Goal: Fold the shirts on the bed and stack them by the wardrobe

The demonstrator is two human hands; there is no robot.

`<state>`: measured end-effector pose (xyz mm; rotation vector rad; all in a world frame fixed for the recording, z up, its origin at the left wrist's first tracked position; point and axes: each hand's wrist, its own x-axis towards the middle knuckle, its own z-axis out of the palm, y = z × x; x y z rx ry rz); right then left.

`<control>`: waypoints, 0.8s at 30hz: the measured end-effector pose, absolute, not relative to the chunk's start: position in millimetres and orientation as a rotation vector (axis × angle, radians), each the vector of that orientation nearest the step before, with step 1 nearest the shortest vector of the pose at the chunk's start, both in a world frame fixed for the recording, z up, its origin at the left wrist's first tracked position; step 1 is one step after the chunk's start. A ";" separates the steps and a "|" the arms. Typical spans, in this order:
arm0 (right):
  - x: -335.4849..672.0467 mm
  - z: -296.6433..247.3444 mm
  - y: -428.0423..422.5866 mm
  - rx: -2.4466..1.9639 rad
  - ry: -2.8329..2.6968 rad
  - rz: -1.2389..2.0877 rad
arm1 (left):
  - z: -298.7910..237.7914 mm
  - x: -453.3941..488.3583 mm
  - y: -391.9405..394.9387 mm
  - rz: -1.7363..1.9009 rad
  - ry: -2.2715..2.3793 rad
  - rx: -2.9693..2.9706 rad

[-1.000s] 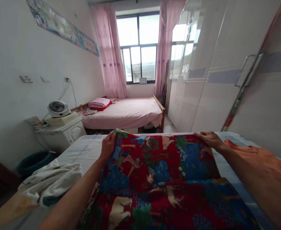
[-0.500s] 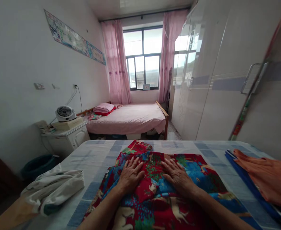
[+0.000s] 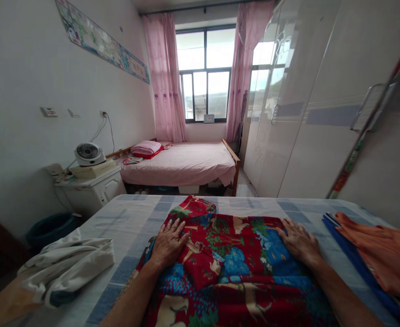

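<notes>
Head view: a red and blue animal-print cloth (image 3: 234, 259) is seen spread on the near bed with the blue-and-white checked sheet (image 3: 135, 218). The left hand (image 3: 168, 243) is laid flat on the left part of the cloth, and the right hand (image 3: 298, 243) on its right edge. In each hand the grip is apart, with fingers extended and nothing clamped. The cloth lies under both palms and extends toward the near edge between the forearms. A raised corner is seen at its far edge, just beyond the left hand.

Risks, as judged:
- Because the cloth is pressed and not pinched, it may be dragged over the sheet if the palms are slid unevenly, and creases may be trapped.
- The raised far corner may be left out of line.
- If the right hand is swept further right, the folded orange cloth (image 3: 380, 254) and the blue fabric beneath it (image 3: 349, 259) may be disturbed.

The crumpled white garment (image 3: 66, 268) at near left lies well apart.
</notes>
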<state>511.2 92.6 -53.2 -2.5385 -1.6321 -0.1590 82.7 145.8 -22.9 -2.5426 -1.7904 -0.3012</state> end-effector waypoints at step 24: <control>491.2 -44.8 107.0 -2.386 -1.864 -0.250 | -18.8 83.2 145.8 -0.340 -1.806 -2.579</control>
